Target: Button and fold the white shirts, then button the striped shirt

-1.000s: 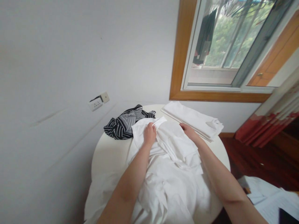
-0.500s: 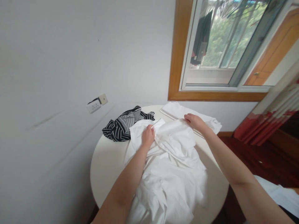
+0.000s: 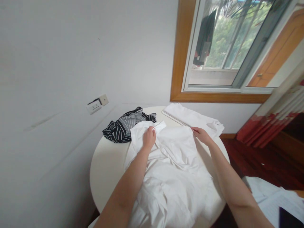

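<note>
A crumpled white shirt lies spread over the round white table. My left hand is closed, pinching the shirt's cloth near its collar at the far side. My right hand grips the shirt's far right edge, pulling it flat. A black-and-white striped garment lies bunched at the table's far left, just beyond my left hand. A folded white garment lies flat at the far right, close to my right hand.
A white wall with a socket stands left of the table. A wood-framed window is behind it, a red-and-white curtain to the right. Papers lie low at the right.
My right hand has drawn back from the folded garment's edge toward me and right, spreading the shirt's cloth flatter. My left hand stays pinched near the collar.
</note>
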Demonstrator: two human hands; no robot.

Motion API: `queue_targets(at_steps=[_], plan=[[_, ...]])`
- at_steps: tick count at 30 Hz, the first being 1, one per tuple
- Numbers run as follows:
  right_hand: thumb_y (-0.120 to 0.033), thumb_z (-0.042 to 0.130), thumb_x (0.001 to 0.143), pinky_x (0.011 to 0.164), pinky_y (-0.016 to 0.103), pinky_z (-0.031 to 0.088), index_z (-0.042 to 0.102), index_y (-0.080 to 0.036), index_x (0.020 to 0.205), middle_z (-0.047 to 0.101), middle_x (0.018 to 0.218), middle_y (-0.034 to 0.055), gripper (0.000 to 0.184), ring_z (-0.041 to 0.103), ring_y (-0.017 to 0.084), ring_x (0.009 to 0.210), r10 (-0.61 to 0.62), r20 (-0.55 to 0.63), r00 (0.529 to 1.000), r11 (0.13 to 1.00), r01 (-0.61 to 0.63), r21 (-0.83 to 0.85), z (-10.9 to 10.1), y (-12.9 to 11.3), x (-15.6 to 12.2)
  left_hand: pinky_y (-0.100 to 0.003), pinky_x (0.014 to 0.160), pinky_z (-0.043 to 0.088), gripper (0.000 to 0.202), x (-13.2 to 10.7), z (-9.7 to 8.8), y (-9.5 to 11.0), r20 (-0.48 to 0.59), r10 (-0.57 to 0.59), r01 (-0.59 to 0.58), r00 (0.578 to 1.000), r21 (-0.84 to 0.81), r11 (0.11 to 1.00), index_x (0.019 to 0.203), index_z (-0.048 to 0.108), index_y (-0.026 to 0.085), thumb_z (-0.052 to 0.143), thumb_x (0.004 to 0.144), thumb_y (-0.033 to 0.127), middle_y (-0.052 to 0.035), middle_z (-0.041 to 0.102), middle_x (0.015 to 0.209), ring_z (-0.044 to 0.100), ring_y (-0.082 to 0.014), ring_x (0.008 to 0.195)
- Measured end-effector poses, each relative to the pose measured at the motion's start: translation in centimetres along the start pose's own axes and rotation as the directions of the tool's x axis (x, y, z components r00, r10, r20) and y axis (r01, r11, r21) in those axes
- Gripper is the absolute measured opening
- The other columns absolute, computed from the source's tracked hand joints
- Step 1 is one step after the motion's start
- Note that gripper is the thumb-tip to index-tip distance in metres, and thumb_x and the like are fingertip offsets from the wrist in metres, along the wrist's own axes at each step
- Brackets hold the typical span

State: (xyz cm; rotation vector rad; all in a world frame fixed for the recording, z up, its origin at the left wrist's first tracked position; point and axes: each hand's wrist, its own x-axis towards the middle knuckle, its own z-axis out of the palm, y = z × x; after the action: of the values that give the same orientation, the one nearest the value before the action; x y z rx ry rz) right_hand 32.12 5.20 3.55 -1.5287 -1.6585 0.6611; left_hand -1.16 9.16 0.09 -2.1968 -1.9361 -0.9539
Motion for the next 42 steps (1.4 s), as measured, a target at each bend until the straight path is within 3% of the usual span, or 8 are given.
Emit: queue_targets(at_steps=[5, 10, 16, 19, 23, 31, 37, 42], plan=[[-0.043, 0.054, 0.077, 0.074, 0.038, 0.056, 0.070, -0.019, 0.078, 0.073, 0.080, 0.0080, 0.029, 0.067, 0.023, 0.075, 0.185, 0.281, 0.942, 0.951, -0.244, 0.192, -1.1, -0.2, -1.6, -0.029, 0.076, 0.044, 0.023, 0.0, 0.1, 0.0, 0.003, -0.017, 0.017, 1.000, 0.018, 1.000, 0.109, 0.052, 0.018, 0.033, 0.097, 0.025, -0.0096, 0.065, 0.098, 0.062, -0.0210, 0.092], [-0.034, 0.052, 0.071, 0.090, 0.035, 0.050, 0.070, -0.021, 0.089, 0.071, 0.102, 0.0069, 0.028, 0.065, 0.021, 0.095, 0.060, 0.443, 0.895, 0.944, -0.195, 0.266, -2.5, -0.9, -2.3, -0.029, 0.077, 0.044, 0.022, 0.0, 0.2, 0.0, -0.007, -0.031, 0.031, 0.999, 0.032, 0.999, 0.109, 0.051, 0.018, 0.033, 0.097, 0.024, -0.0089, 0.065, 0.099, 0.062, -0.0207, 0.094], [-0.030, 0.070, 0.065, 0.092, 0.036, 0.047, 0.060, -0.022, 0.120, 0.067, 0.115, 0.0065, 0.057, 0.062, 0.022, 0.102, -0.131, 0.525, 0.841, 0.924, -0.089, 0.373, -1.8, -2.3, -2.8, -0.030, 0.076, 0.044, 0.023, 0.1, 0.3, -0.1, -0.012, -0.030, 0.030, 0.999, 0.022, 0.999, 0.109, 0.051, 0.018, 0.033, 0.097, 0.025, -0.0093, 0.065, 0.099, 0.062, -0.0212, 0.093], [-0.035, 0.071, 0.065, 0.087, 0.038, 0.050, 0.064, -0.020, 0.112, 0.070, 0.105, 0.0054, 0.049, 0.063, 0.024, 0.097, -0.128, 0.503, 0.855, 0.958, -0.024, 0.284, -0.3, -2.9, -2.6, -0.030, 0.076, 0.044, 0.023, 0.1, 0.3, -0.1, -0.007, -0.030, 0.030, 1.000, 0.028, 0.999, 0.108, 0.051, 0.018, 0.032, 0.097, 0.025, -0.0096, 0.065, 0.099, 0.062, -0.0212, 0.093], [-0.046, 0.062, 0.074, 0.086, 0.040, 0.049, 0.068, -0.020, 0.096, 0.071, 0.096, 0.0049, 0.035, 0.063, 0.026, 0.094, -0.085, 0.341, 0.936, 0.989, 0.039, 0.139, 1.3, -3.0, -2.0, -0.029, 0.077, 0.044, 0.023, 0.0, 0.3, -0.1, -0.004, -0.032, 0.032, 0.999, 0.031, 0.999, 0.109, 0.051, 0.018, 0.032, 0.097, 0.026, -0.0096, 0.065, 0.100, 0.062, -0.0209, 0.093], [-0.051, 0.040, 0.087, 0.071, 0.033, 0.050, 0.059, -0.022, 0.113, 0.069, 0.093, 0.0046, 0.043, 0.061, 0.022, 0.081, -0.097, 0.056, 0.994, 0.981, 0.086, 0.173, 1.1, -3.4, -1.8, -0.029, 0.077, 0.044, 0.023, -0.1, -0.1, 0.1, -0.015, -0.042, 0.042, 0.999, -0.004, 0.999, 0.108, 0.051, 0.018, 0.032, 0.097, 0.025, -0.0093, 0.065, 0.098, 0.063, -0.0206, 0.092], [-0.043, 0.046, 0.083, 0.076, 0.033, 0.047, 0.066, -0.021, 0.098, 0.069, 0.093, 0.0045, 0.034, 0.060, 0.025, 0.089, -0.232, 0.106, 0.967, 0.972, 0.234, -0.007, 0.1, -4.2, -1.6, -0.029, 0.077, 0.044, 0.024, 0.0, 0.0, 0.0, -0.008, -0.070, 0.070, 0.998, -0.019, 0.997, 0.109, 0.051, 0.017, 0.032, 0.097, 0.024, -0.0110, 0.065, 0.099, 0.062, -0.0210, 0.093], [-0.047, 0.045, 0.083, 0.060, 0.026, 0.042, 0.063, -0.019, 0.073, 0.065, 0.070, 0.0016, 0.035, 0.056, 0.019, 0.067, -0.253, 0.115, 0.961, 0.948, 0.270, -0.168, -1.9, -3.9, -2.0, -0.028, 0.077, 0.043, 0.023, -0.1, -0.1, -0.1, 0.003, -0.065, 0.065, 0.998, -0.008, 0.998, 0.109, 0.051, 0.018, 0.032, 0.098, 0.025, -0.0098, 0.065, 0.099, 0.062, -0.0197, 0.094]])
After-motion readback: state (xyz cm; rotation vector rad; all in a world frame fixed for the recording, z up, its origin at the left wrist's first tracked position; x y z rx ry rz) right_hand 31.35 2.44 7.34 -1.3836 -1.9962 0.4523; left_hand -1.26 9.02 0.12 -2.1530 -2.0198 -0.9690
